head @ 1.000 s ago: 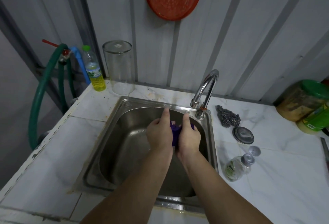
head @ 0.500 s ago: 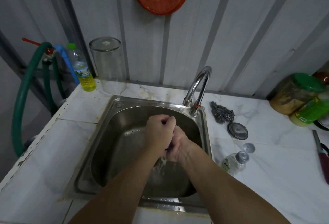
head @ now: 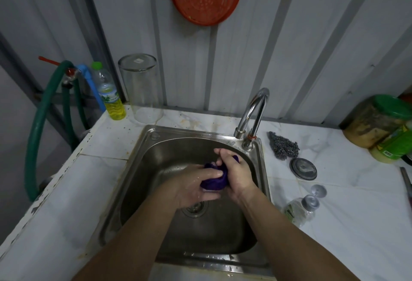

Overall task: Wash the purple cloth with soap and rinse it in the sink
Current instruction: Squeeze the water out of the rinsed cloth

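**Head view: both your hands wring a purple cloth over the steel sink**

Head-camera frame, looking down: your left hand point(head: 196, 186) and right hand point(head: 236, 169) meet above the basin of the sink point(head: 142, 160), the purple cloth point(head: 214, 182) bunched tight between them. Your left hand is wet, its fingers curled over the wad from 9 o'clock; your right hand is closed around it from 3 o'clock, thumb lifted. The cloth hangs just above the drain point(head: 195, 208), clear of the basin floor. At 1 o'clock from your hands stands the curved tap point(head: 254, 111), with no water visible at its spout. A steel scourer point(head: 283, 148) lies on the tiled counter point(head: 356, 213) at 2 o'clock, a round metal lid point(head: 303, 169) just below it. At 4 o'clock a small clear soap bottle point(head: 301, 210) lies on its side. An upturned glass point(head: 142, 89) and a bottle of yellow liquid point(head: 109, 93) stand at 11 o'clock.
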A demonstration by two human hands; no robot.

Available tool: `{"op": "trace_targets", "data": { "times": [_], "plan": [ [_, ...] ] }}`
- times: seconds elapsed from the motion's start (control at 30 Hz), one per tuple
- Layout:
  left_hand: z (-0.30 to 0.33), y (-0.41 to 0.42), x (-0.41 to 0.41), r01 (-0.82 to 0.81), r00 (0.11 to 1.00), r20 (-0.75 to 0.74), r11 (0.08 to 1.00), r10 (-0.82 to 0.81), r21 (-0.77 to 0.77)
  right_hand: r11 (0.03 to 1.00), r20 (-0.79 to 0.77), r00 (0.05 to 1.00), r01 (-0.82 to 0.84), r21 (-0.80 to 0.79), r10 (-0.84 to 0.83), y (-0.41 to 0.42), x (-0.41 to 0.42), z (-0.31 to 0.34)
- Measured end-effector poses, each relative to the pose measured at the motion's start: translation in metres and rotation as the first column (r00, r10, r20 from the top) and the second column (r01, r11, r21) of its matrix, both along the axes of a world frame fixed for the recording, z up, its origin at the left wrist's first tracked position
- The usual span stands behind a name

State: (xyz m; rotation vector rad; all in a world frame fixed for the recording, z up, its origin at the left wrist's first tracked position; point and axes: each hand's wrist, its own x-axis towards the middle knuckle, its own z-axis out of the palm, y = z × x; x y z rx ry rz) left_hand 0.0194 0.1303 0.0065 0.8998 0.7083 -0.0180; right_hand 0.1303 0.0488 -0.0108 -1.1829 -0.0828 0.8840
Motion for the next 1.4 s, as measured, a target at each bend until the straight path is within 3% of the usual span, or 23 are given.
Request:
{"op": "trace_targets", "data": {
  "times": [0.1,0.23,0.3,0.37,0.43,0.53,0.6,0.67,0.73,0.8,0.87,0.97,1.1,1.3,1.4],
  "plan": [
    [0.005,-0.007,0.008,0.183,0.976,-0.151,0.964,-0.155,0.194,0.996,0.112,0.991,-0.064,-0.055,0.070,0.000,0.001,0.003],
    [0.004,-0.022,0.022,0.434,0.868,-0.476,0.687,-0.144,0.583,0.968,0.231,0.962,-0.089,-0.234,0.144,0.003,0.002,0.008],
    [-0.004,-0.030,0.025,0.443,0.873,-0.475,0.587,-0.111,0.677,0.931,0.302,0.934,-0.073,-0.358,0.190,0.007,0.003,0.008],
    [-0.021,-0.031,0.030,0.394,0.905,-0.414,0.554,-0.096,0.733,0.906,0.344,0.918,-0.035,-0.421,0.196,0.008,0.004,0.008],
    [-0.062,-0.017,0.037,0.369,0.917,-0.389,0.572,-0.094,0.732,0.907,0.346,0.922,-0.014,-0.421,0.175,0.008,0.002,0.008],
    [-0.021,-0.016,0.020,0.341,0.931,-0.348,0.601,-0.110,0.723,0.950,0.276,0.954,-0.030,-0.311,0.120,0.008,0.000,0.008],
    [-0.003,-0.013,0.011,0.214,0.963,-0.264,0.714,-0.042,0.667,0.974,0.192,0.977,-0.051,-0.220,0.095,0.004,0.001,0.007],
    [0.002,-0.006,0.004,0.028,0.989,-0.135,0.846,0.052,0.533,0.973,0.146,0.980,-0.105,-0.207,0.137,-0.003,0.004,0.007],
    [0.004,0.000,0.001,-0.202,0.973,-0.031,0.911,0.228,0.361,0.964,0.100,0.973,-0.189,-0.185,0.210,-0.016,0.006,0.007],
    [0.005,0.003,-0.002,-0.423,0.903,0.000,0.890,0.429,0.173,0.954,0.112,0.954,-0.261,-0.150,0.279,-0.027,0.005,0.010],
    [0.011,0.002,-0.005,-0.531,0.847,-0.001,0.847,0.531,0.034,0.959,0.143,0.950,-0.264,-0.108,0.277,-0.036,-0.001,0.013],
    [0.020,-0.006,-0.011,-0.573,0.820,-0.014,0.819,0.573,-0.027,0.970,0.138,0.961,-0.232,-0.068,0.239,-0.044,-0.008,0.014],
    [0.036,-0.011,-0.014,-0.491,0.868,0.068,0.871,0.492,-0.029,0.931,0.180,0.915,-0.342,-0.126,0.361,-0.058,-0.009,0.024],
    [0.057,-0.016,-0.014,-0.335,0.937,0.175,0.917,0.301,0.216,0.897,0.373,0.817,-0.384,-0.218,0.440,-0.066,-0.016,0.041],
    [0.062,-0.014,-0.016,-0.335,0.940,0.176,0.891,0.293,0.306,0.930,0.380,0.854,-0.283,-0.233,0.355,-0.067,-0.018,0.052]
  ]
}}
